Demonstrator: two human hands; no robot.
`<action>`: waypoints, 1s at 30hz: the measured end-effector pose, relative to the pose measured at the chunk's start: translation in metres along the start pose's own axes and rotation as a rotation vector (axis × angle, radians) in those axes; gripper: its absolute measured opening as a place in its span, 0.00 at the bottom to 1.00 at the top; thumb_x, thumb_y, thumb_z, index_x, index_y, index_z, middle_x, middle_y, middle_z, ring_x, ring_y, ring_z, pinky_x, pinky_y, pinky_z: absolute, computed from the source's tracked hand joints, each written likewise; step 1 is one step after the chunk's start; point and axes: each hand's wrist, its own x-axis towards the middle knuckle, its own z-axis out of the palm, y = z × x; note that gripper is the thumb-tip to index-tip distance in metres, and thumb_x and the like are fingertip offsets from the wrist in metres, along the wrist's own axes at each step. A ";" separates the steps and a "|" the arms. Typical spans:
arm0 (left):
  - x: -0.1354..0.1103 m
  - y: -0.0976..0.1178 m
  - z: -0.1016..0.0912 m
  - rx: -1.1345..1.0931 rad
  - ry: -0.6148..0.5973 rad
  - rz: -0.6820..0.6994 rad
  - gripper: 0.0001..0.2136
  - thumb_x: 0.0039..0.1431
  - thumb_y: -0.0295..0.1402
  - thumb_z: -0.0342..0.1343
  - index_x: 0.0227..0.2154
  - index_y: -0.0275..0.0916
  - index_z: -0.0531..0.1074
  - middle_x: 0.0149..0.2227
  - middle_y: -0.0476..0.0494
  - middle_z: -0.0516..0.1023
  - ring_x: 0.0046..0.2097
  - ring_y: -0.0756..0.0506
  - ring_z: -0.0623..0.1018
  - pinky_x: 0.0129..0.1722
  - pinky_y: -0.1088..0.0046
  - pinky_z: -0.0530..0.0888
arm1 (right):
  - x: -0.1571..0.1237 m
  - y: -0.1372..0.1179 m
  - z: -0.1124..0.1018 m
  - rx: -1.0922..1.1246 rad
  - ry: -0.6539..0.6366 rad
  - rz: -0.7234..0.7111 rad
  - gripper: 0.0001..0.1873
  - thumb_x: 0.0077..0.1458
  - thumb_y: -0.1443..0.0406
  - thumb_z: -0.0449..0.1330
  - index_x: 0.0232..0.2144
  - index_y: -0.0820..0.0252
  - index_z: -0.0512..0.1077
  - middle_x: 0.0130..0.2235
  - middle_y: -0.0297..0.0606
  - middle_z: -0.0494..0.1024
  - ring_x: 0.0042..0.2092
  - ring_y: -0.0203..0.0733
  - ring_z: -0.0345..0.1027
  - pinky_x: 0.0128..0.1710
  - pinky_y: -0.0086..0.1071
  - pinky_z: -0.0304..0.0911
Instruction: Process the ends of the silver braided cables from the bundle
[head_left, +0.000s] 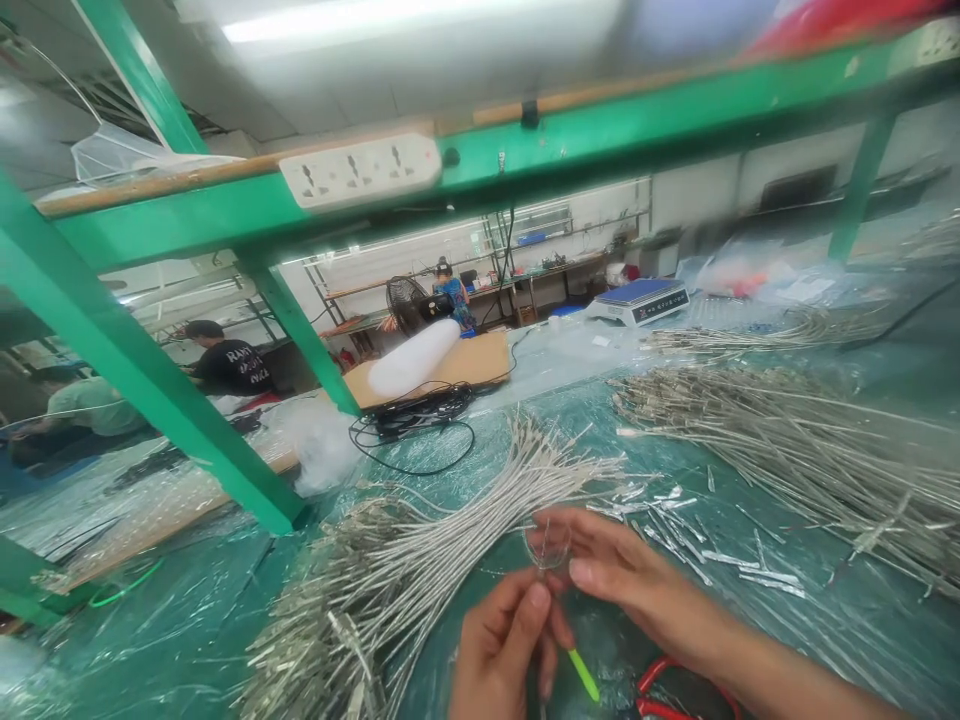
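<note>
head view; wire (541, 567) between left fingers (527, 612)

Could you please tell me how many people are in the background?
3: a person in pale green, far left; a person in black, nearer centre; a person in blue, right of the fan. Others may be hidden.

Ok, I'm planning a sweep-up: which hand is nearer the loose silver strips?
Right. The right hand is just short of the silver strips; the left hand is lower in view, farther left.
</note>
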 end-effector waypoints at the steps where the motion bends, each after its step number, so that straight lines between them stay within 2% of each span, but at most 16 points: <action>1: 0.000 0.000 0.000 0.015 0.005 0.008 0.13 0.60 0.42 0.57 0.38 0.37 0.76 0.24 0.48 0.75 0.17 0.58 0.63 0.18 0.78 0.53 | 0.001 0.000 0.000 -0.012 0.003 0.009 0.22 0.55 0.59 0.65 0.52 0.56 0.70 0.50 0.43 0.74 0.56 0.49 0.65 0.58 0.43 0.57; 5: 0.000 -0.002 0.000 0.041 0.000 0.007 0.15 0.59 0.44 0.57 0.37 0.36 0.76 0.23 0.48 0.74 0.15 0.58 0.62 0.17 0.78 0.52 | 0.002 -0.002 0.003 -0.083 0.034 -0.002 0.19 0.54 0.60 0.66 0.48 0.58 0.72 0.45 0.41 0.75 0.53 0.48 0.67 0.55 0.40 0.60; 10: 0.000 -0.001 0.001 0.046 0.021 -0.023 0.16 0.58 0.45 0.58 0.35 0.34 0.76 0.21 0.49 0.73 0.14 0.58 0.61 0.15 0.79 0.52 | 0.000 -0.003 0.004 -0.228 0.051 -0.009 0.17 0.53 0.60 0.66 0.44 0.60 0.72 0.45 0.40 0.74 0.44 0.43 0.71 0.44 0.36 0.65; 17: 0.001 -0.001 0.001 0.071 0.050 -0.057 0.19 0.55 0.48 0.58 0.36 0.34 0.76 0.19 0.49 0.72 0.13 0.57 0.60 0.14 0.79 0.51 | 0.000 -0.006 0.012 -0.565 0.176 -0.253 0.01 0.56 0.67 0.62 0.31 0.59 0.72 0.36 0.34 0.74 0.40 0.40 0.69 0.44 0.33 0.63; 21: 0.001 0.000 0.001 0.108 0.080 -0.062 0.18 0.56 0.47 0.58 0.35 0.34 0.75 0.19 0.49 0.72 0.13 0.58 0.61 0.14 0.79 0.50 | 0.000 -0.005 0.014 -0.725 0.179 -0.343 0.04 0.56 0.71 0.60 0.30 0.58 0.72 0.37 0.35 0.74 0.42 0.40 0.69 0.44 0.33 0.63; 26: -0.001 0.005 0.002 0.128 0.105 -0.069 0.16 0.58 0.44 0.57 0.35 0.34 0.75 0.20 0.50 0.71 0.14 0.57 0.61 0.16 0.79 0.51 | -0.005 -0.005 0.011 -0.958 0.139 -0.390 0.05 0.57 0.69 0.59 0.33 0.57 0.74 0.49 0.41 0.68 0.54 0.45 0.63 0.52 0.38 0.60; 30: -0.002 0.004 0.002 0.088 0.132 -0.062 0.17 0.56 0.46 0.59 0.34 0.34 0.75 0.20 0.50 0.72 0.14 0.58 0.61 0.15 0.79 0.51 | -0.007 -0.007 0.008 -1.040 0.127 -0.447 0.05 0.58 0.70 0.57 0.34 0.56 0.73 0.53 0.42 0.65 0.57 0.47 0.59 0.56 0.41 0.59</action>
